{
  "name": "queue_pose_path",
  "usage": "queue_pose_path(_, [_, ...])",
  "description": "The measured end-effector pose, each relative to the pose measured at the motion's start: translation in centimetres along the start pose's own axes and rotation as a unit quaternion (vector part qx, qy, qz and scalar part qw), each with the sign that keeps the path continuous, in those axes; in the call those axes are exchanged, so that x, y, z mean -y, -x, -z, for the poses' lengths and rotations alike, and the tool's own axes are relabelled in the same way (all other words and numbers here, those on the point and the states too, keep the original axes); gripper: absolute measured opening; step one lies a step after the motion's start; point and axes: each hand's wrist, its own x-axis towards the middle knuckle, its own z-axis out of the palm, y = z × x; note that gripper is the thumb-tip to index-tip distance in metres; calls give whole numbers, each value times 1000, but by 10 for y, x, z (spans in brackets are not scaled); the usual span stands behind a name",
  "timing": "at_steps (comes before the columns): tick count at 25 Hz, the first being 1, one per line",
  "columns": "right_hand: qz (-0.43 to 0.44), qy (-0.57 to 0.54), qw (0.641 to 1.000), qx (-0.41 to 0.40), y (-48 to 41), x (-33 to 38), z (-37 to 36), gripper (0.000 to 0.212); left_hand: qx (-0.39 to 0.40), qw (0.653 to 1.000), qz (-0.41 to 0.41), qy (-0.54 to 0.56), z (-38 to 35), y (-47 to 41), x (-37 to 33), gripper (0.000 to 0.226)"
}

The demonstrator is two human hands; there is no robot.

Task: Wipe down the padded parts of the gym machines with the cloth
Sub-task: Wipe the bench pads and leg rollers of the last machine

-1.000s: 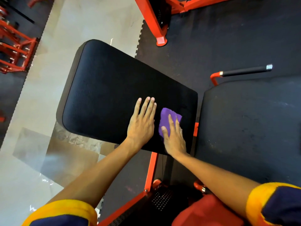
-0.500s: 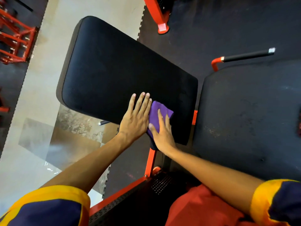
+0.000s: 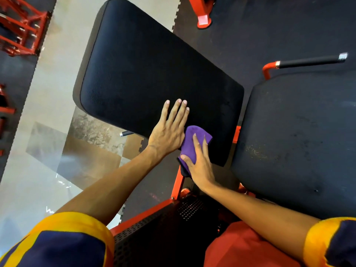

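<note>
A long black padded backrest runs from upper middle down to the centre of the head view. A second black pad, the seat, lies to its right. A purple cloth sits at the backrest's near edge. My right hand presses flat on the cloth with straight fingers, its thumb along the cloth's left side. My left hand rests flat on the backrest just left of the cloth, fingers straight and together.
An orange machine frame runs under the pads, with a perforated black plate near me. A black-gripped handle sticks out above the seat. Orange racks stand at far left on dark rubber mats and pale floor.
My right hand has slid the cloth toward me and left, from the pad's surface to its near edge. My left hand stayed flat beside it. The view moved closer.
</note>
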Motion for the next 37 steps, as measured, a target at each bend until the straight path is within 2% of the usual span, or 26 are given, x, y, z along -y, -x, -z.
queue_pose_path(3, [43, 104, 994, -17, -1, -2, -7, 111, 10, 1000, 2, 3, -4, 0, -1, 67])
queue_pose_path(5, [26, 177, 983, -37, -10, -17, -4, 127, 8, 1000, 1, 5, -3, -1, -1, 67])
queue_pose_path(10, [-77, 187, 978, -44, -25, -83, 7, 126, -12, 1000, 7, -12, -10, -2, -2, 64])
queue_pose_path(13, [-111, 118, 986, -34, -21, -69, 0, 124, -10, 1000, 8, -14, -7, -2, -5, 65])
queue_pose_path(16, [-10, 109, 993, -42, -25, -32, -2, 117, -9, 1000, 21, -20, -4, -3, -3, 64])
queue_pose_path(19, [92, 196, 975, -52, -29, -28, 5, 114, -13, 999, 27, -30, -7, -4, -8, 65])
queue_pose_path(21, [108, 262, 958, -48, -35, -53, 12, 117, -8, 999, 31, -38, -7, -5, -8, 66])
queue_pose_path(24, [24, 280, 960, -9, -30, -95, 20, 127, 5, 997, 47, -55, -6, -5, -11, 67])
queue_pose_path(26, [-64, 232, 970, 10, -30, -100, 21, 130, 12, 997, 64, -50, -6, -8, -17, 68])
queue_pose_path(27, [-80, 203, 976, 4, -30, -96, 19, 129, 15, 996, 74, -40, -5, -10, -23, 68])
queue_pose_path(29, [-41, 159, 986, -16, -28, -78, 11, 125, 35, 996, 73, -29, -9, -8, -42, 67])
queue_pose_path(32, [75, 152, 985, -23, -23, -63, 7, 120, 70, 997, 21, -17, -25, 8, -78, 65])
queue_pose_path(35, [117, 215, 969, -4, -38, -94, 25, 124, 18, 999, 31, -6, -40, 9, -81, 62])
queue_pose_path(37, [91, 235, 967, 29, -49, -128, 45, 126, -13, 999, 32, -5, -43, 8, -80, 63])
